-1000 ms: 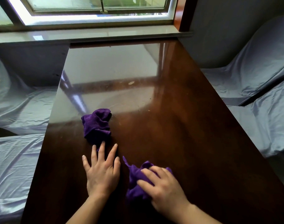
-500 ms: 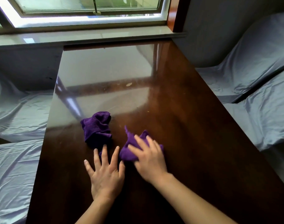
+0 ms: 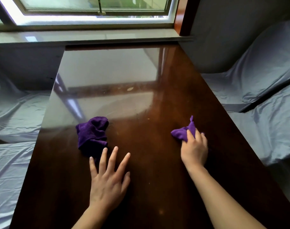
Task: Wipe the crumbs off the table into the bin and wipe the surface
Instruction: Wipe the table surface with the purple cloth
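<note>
A glossy dark wooden table (image 3: 157, 171) fills the view. My right hand (image 3: 194, 148) presses a crumpled purple cloth (image 3: 183, 132) onto the table near its right edge, fingers closed over it. A second purple cloth (image 3: 92, 133) lies bunched at the table's left middle, untouched. My left hand (image 3: 108, 180) rests flat on the table with fingers spread, just in front of that second cloth, holding nothing. A pale crumb (image 3: 130, 88) and a few small specks lie farther back toward the window. No bin is in view.
Seats covered in grey-blue sheets flank the table on the left (image 3: 12, 121) and right (image 3: 265, 104). A window sill (image 3: 91, 37) and window run along the table's far end.
My right hand has swept its purple cloth from the near middle, forward and then far to the right side of the table. My left hand and the other cloth stay put.
</note>
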{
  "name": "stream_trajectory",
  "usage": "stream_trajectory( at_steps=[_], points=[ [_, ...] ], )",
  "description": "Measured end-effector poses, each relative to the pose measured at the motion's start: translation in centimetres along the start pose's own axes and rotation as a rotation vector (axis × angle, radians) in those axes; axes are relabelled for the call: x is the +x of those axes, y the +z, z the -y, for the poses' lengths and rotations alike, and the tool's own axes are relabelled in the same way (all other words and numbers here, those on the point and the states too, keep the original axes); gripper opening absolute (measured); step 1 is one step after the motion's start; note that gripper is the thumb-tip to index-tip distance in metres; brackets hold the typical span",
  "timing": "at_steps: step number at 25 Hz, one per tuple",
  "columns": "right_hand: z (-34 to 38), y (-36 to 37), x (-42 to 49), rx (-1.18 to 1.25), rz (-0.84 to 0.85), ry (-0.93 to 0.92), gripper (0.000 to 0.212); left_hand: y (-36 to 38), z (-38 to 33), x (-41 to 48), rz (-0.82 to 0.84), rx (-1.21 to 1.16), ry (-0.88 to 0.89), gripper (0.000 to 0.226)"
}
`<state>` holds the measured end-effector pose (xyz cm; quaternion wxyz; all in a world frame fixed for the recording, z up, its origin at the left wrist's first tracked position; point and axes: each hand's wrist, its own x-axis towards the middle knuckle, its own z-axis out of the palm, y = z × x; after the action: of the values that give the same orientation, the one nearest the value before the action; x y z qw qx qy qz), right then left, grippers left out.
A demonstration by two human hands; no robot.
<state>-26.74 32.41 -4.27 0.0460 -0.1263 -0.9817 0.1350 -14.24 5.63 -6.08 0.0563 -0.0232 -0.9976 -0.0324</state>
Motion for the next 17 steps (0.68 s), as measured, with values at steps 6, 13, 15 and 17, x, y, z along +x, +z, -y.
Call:
stream_trajectory(
  at_steps=[6,13,15,17],
  points=[
    [5.2,2.0,-4.5,0.081,0.148,-0.721,0.052,0.6,-1.8,6.9,0.126,-0.051,-0.366,0.06],
    [-0.3,1.1,6.4,0.063,0.047,-0.462,0.049,1.3,-1.6,6.9,0.077,-0.053,-0.427,0.063],
    [2.2,1.6,8.6,0.092,0.035,-0.292,0.045,1.2,-1.6,7.0,0.083,-0.051,-0.427,0.063],
    [5.9,2.6,8.8,0.132,0.004,-0.242,0.042,1.1,-1.6,7.0,0.096,-0.045,-0.424,0.064]
  ],
)
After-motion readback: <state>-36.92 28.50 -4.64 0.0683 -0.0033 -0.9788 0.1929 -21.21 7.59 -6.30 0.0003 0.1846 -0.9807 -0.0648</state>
